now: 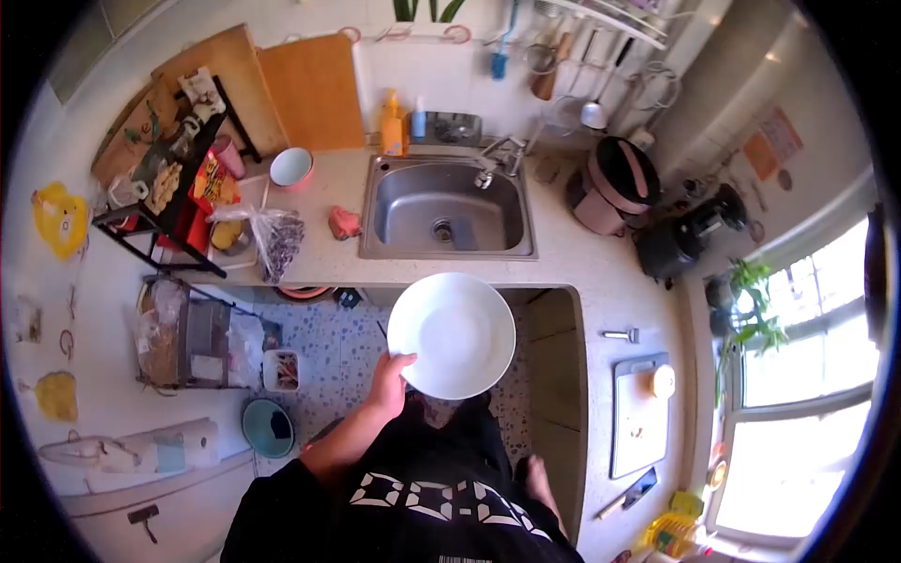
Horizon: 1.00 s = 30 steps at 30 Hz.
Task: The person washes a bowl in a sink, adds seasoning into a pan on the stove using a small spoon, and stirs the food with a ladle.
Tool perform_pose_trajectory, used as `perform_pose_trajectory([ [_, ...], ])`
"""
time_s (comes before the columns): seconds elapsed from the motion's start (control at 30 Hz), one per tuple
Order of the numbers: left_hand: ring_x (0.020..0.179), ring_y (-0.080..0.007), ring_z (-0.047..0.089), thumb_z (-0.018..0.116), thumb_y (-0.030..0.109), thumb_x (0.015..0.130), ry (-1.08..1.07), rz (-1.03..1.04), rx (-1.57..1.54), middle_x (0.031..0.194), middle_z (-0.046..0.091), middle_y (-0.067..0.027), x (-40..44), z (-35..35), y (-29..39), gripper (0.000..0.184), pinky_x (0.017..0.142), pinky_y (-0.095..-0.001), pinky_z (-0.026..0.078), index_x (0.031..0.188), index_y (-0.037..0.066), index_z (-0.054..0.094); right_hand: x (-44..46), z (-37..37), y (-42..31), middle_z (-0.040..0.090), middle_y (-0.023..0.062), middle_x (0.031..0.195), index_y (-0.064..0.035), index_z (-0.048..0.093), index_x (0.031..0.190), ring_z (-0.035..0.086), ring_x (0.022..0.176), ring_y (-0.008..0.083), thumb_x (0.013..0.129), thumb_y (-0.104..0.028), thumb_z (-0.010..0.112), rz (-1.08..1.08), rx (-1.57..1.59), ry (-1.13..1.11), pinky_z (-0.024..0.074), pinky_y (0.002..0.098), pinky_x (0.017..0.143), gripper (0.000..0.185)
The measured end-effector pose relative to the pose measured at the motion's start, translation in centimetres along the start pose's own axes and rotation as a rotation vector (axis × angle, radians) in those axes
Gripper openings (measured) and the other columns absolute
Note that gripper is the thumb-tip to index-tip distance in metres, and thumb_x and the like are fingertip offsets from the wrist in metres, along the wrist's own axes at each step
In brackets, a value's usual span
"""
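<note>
A large white bowl [450,333] is held in front of the body, just before the counter's front edge. My left hand [387,383] grips its lower left rim, with the thumb over the edge. The inside of the bowl shows nothing in it. Down at my right side hangs my right hand [535,474], apart from the bowl; its fingers are too small and unclear to read. Beyond the bowl lies the steel sink [399,244], with its faucet [485,174] at the back right.
Left on the counter [324,267] are a pink-rimmed bowl [292,167], a pink cloth [344,222], a plastic bag [275,242] and a black rack [183,211]. At right stand a rice cooker [610,192], a black appliance [671,244] and a cutting board [640,418]. A basin [267,428] sits on the floor.
</note>
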<state>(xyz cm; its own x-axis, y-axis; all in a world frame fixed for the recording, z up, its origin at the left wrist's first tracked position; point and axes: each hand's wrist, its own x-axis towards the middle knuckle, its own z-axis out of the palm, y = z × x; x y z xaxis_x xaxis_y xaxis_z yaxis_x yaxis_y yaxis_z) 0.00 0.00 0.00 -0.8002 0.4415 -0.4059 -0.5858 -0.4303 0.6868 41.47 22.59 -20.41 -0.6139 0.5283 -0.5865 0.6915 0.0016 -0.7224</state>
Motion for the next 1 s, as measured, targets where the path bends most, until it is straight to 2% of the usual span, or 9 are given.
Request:
perform_pose_trajectory([
  [0.03, 0.120, -0.0251, 0.056, 0.062, 0.018, 0.082, 0.007, -0.029, 0.005, 0.128, 0.060, -0.0127, -0.4, 0.1, -0.7, 0.060, 0.104, -0.0382, 0.041, 0.137, -0.002, 0.048, -3.0, -0.1, 6.0, 0.061, 0.0097, 0.088, -0.0068, 0.065, 0.098, 0.062, 0.081, 0.0235, 0.101, -0.026, 0.047, -0.308, -0.352, 0.055, 0.0534, 0.0395, 0.070, 0.027],
  [0.07, 0.122, -0.0254, 0.055, 0.062, 0.019, 0.081, 0.014, -0.062, 0.014, 0.131, 0.058, -0.0122, -1.1, 0.3, -1.2, 0.063, 0.105, -0.0397, 0.040, 0.138, 0.000, 0.046, -2.8, 0.3, 5.6, 0.061, 0.0096, 0.088, -0.0067, 0.065, 0.098, 0.062, 0.081, 0.0234, 0.101, -0.026, 0.047, -0.059, -0.276, 0.033, 0.0533, 0.0394, 0.070, 0.027],
  [0.1, 0.121, -0.0251, 0.055, 0.061, 0.018, 0.081, 0.087, -0.023, 0.087, 0.129, 0.059, -0.0120, 4.7, -1.7, 2.7, 0.061, 0.104, -0.0393, 0.041, 0.137, -0.001, 0.047, 1.3, 3.1, 1.0, 0.061, 0.0096, 0.088, -0.0067, 0.065, 0.098, 0.062, 0.081, 0.0233, 0.101, -0.026, 0.047, 0.536, 0.056, 0.020, 0.0533, 0.0393, 0.070, 0.027],
  [0.13, 0.120, -0.0248, 0.056, 0.061, 0.018, 0.081, 0.115, -0.012, 0.062, 0.127, 0.060, -0.0117, 6.3, -0.4, 2.1, 0.059, 0.103, -0.0389, 0.042, 0.136, -0.001, 0.048, 3.0, 3.2, -0.6, 0.061, 0.0096, 0.088, -0.0067, 0.065, 0.099, 0.062, 0.081, 0.0233, 0.101, -0.025, 0.047, 0.646, 0.103, 0.035, 0.0532, 0.0392, 0.070, 0.026],
  [0.47, 0.114, -0.0261, 0.060, 0.059, 0.017, 0.084, 0.210, 0.036, -0.052, 0.122, 0.063, -0.0128, 16.9, 6.5, -0.6, 0.053, 0.098, -0.0387, 0.046, 0.133, -0.002, 0.051, 18.2, -3.8, -9.3, 0.062, 0.0094, 0.088, -0.0063, 0.064, 0.103, 0.062, 0.081, 0.0226, 0.100, -0.023, 0.047, 0.609, 0.099, -0.031, 0.0529, 0.0383, 0.070, 0.024],
  [0.7, 0.112, -0.0273, 0.061, 0.057, 0.016, 0.084, 0.258, 0.064, -0.045, 0.120, 0.063, -0.0145, 20.7, 8.7, -0.4, 0.054, 0.097, -0.0405, 0.047, 0.133, -0.004, 0.049, 26.1, -7.0, -14.2, 0.062, 0.0093, 0.088, -0.0061, 0.063, 0.106, 0.062, 0.081, 0.0221, 0.099, -0.022, 0.048, 0.556, 0.046, -0.079, 0.0526, 0.0377, 0.070, 0.023],
  [1.0, 0.112, -0.0281, 0.062, 0.057, 0.017, 0.084, 0.288, 0.030, -0.026, 0.122, 0.063, -0.0167, 26.1, 6.0, 2.5, 0.055, 0.095, -0.0421, 0.048, 0.133, -0.006, 0.049, 29.7, -5.5, -18.8, 0.063, 0.0091, 0.089, -0.0058, 0.062, 0.110, 0.062, 0.081, 0.0215, 0.098, -0.020, 0.049, 0.570, 0.021, -0.074, 0.0523, 0.0369, 0.070, 0.023],
])
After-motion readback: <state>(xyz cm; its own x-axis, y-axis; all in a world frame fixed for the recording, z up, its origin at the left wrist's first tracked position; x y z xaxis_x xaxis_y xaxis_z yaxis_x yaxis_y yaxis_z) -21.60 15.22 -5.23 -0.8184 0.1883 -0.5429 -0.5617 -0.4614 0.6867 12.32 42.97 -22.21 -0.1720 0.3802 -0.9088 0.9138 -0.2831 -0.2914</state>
